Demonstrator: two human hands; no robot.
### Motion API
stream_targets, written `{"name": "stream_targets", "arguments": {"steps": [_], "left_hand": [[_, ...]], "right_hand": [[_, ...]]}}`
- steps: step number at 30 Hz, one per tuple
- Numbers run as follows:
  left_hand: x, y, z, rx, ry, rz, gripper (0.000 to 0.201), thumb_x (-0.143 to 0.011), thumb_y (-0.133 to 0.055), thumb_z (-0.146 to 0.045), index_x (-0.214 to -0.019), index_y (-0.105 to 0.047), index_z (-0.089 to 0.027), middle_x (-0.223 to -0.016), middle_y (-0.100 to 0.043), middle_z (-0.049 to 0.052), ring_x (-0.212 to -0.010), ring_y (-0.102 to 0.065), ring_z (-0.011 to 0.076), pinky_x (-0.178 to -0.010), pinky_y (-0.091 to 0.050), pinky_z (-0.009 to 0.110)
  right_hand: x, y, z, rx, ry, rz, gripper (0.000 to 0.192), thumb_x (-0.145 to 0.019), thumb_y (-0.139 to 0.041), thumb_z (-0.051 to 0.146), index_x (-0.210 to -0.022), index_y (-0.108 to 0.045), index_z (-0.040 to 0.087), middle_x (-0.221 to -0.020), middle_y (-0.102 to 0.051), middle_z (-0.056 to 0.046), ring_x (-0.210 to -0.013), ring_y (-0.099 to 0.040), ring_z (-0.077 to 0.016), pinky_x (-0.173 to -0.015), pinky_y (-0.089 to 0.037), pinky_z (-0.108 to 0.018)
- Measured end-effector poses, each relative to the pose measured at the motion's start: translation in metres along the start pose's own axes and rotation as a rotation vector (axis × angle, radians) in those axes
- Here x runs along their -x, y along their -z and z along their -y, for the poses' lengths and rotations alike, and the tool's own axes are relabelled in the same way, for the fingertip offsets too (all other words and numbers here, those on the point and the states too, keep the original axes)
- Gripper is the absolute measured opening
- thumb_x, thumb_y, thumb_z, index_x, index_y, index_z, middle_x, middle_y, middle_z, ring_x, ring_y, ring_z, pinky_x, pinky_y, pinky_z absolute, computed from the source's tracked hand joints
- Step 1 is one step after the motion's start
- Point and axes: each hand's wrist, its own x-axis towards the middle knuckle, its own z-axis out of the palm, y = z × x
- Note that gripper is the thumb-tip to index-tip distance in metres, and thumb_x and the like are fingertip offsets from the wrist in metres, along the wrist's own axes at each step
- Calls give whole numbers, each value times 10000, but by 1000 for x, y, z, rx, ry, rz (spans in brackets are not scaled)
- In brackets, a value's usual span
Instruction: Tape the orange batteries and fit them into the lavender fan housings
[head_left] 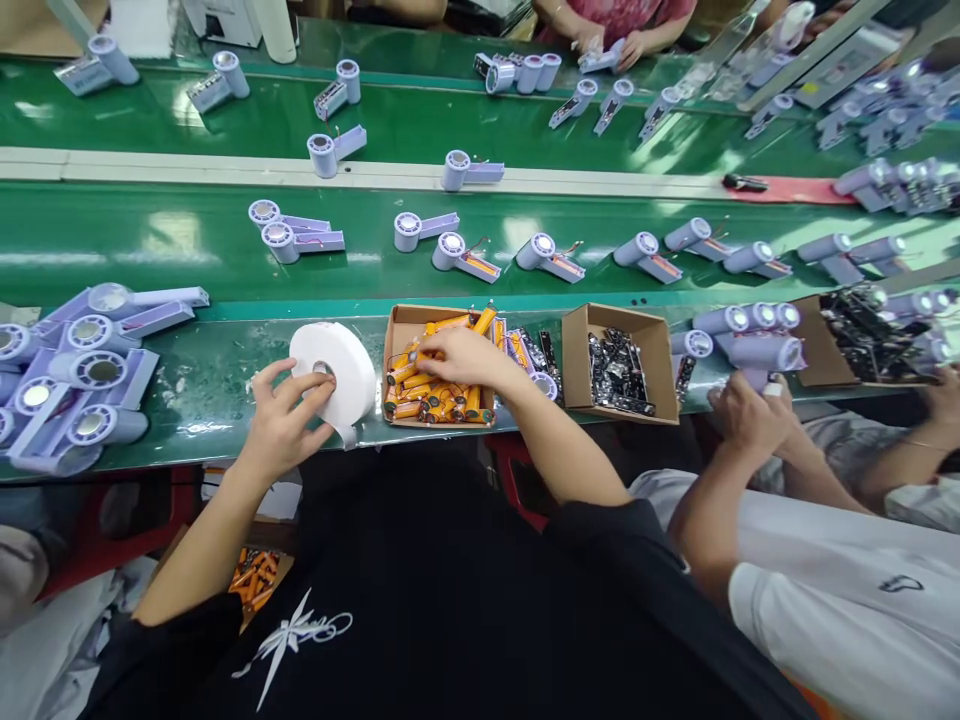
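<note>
My left hand (289,410) is closed on a roll of white tape (349,370) that stands on the bench, its fingers at the core and near the rim. A loose tape end hangs at the roll's lower edge. Over a cardboard box (442,312) of orange cylindrical batteries (450,400), my right hand (457,355) is curled, with its fingertips pinched on a battery at the left of the pile. The hand partly hides that battery. Right of the box lie dark circuit parts (532,350) and a pale purple fan-like housing (544,385).
A heap of purple housings (97,370) lies at left. More housings (540,250) stand along the green conveyor (210,250). Another cardboard box (660,350) holds black parts. At right, a co-worker's hands (754,410) hold a purple housing; another person works across the line.
</note>
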Motion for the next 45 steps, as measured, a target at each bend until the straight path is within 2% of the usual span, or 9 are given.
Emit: {"name": "stream_targets", "arguments": {"steps": [7,10,15,19,28,33,37,41,45], "left_hand": [[-4,6,-5,-18,-34,70,557,-842,-784,-135,-1361,-754,-334,-1227,-817,87,-1389,-566,408,-1121,-571,599],[-11,10,-11,-53,-130,79,547,-898,-785,-120,-1415,-729,-287,-1247,-818,95,-1428,-529,385,-1101,-598,520],[-15,13,-16,-175,-216,92,556,-978,-740,-106,-1489,-715,-321,-1308,-832,34,-1362,-601,311,-1179,-554,493],[-17,16,-18,-204,-283,113,570,-980,-763,-93,-1502,-717,-317,-1359,-825,-4,-1312,-597,298,-1245,-551,512],[-41,25,-4,-151,-429,217,611,-960,-705,8,-1485,-731,-303,-1323,-814,-1,-1201,-631,239,-1368,-483,540],[-42,17,-28,-135,-279,167,436,-1041,-765,-279,-1475,-729,-266,-1193,-819,53,-1072,-647,255,-1323,-469,573],[-14,10,-47,-73,-270,187,363,-1044,-743,-261,-1405,-744,-224,-1143,-822,67,-991,-658,248,-1187,-547,491],[29,19,11,-115,-80,304,463,-929,-824,-237,-1386,-746,-242,-1210,-819,108,-1209,-658,374,-1112,-563,567],[-2,8,71,-35,67,328,415,-891,-847,-372,-1299,-788,-318,-1276,-810,94,-1384,-601,433,-1195,-506,639]], "right_hand": [[32,-6,18,-1028,-7,-282,633,-1042,-551,753,-1457,-628,281,-1112,-754,-61,-800,-704,-206,-703,-612,-350],[46,-14,42,-925,17,-278,563,-1054,-645,684,-1474,-589,312,-1088,-731,-35,-731,-662,-180,-668,-603,-330],[59,0,57,-445,112,-327,355,-1114,-640,485,-1387,-712,271,-1322,-792,-111,-1252,-752,-313,-1148,-586,-500],[58,13,57,-417,107,-181,526,-1150,-566,414,-1658,-540,281,-1243,-817,-98,-1174,-804,-295,-1049,-630,-451],[34,15,44,-307,114,49,458,-1065,-702,304,-1507,-720,185,-927,-788,-39,-888,-727,-226,-906,-565,-368],[29,-33,59,-1050,-5,-473,515,-961,-814,580,-1326,-728,226,-962,-824,-49,-988,-815,-254,-915,-687,-410],[15,-10,41,-1269,-62,-851,476,-888,-870,584,-1183,-670,269,-1184,-846,-89,-1202,-811,-255,-971,-725,-409],[39,41,-5,-1171,1,-1182,469,-977,-777,580,-1343,-624,330,-1378,-801,-58,-1295,-793,-201,-1039,-704,-363],[93,19,-24,-1159,-47,-1240,588,-802,-981,602,-1200,-647,328,-1170,-868,-44,-1095,-874,-246,-962,-738,-397]]}}
